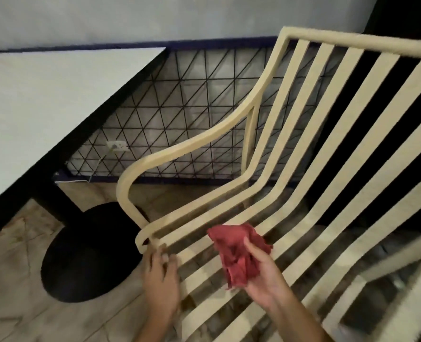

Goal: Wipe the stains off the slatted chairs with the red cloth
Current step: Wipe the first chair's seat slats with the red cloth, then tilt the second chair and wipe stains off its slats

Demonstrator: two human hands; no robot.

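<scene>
I am bunching the crumpled red cloth [236, 253] in my closed right grip [261, 277] just above the seat of the cream slatted chair [291, 134], ready to wipe, while my open left grip [160, 280] is touching its front edge, probably steadying it.

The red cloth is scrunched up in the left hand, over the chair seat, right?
Not quite. The head view shows the red cloth scrunched up in the right hand, over the slatted chair seat. The left hand holds no cloth; its fingers touch the seat's front edge.
</scene>
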